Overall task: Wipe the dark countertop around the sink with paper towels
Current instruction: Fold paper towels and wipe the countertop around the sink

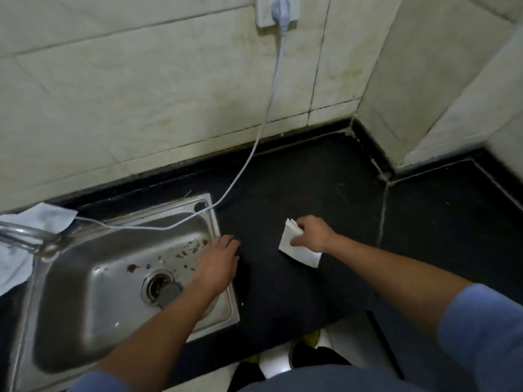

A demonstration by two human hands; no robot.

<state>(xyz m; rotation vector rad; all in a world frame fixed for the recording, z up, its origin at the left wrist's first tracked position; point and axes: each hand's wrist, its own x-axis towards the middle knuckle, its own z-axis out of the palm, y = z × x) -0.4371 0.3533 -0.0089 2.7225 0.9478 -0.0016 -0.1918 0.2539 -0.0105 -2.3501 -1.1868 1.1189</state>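
Near me, the steel sink point(70, 292) at the table's left side holds brown scraps point(194, 249) around its drain point(161, 288), and my left hand point(218, 264) lies flat, fingers straight, over its right rim. Just right of that, my right hand point(312, 233) curls its fingers round the folded paper towel point(297, 250), pressed on the dark table point(311, 179). Open surface runs to the far-right corner; a white cord point(263, 123) crosses the sink's far rim.

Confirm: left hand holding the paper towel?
No, the right hand grips the paper towel on the countertop; the left hand lies flat on the sink rim.
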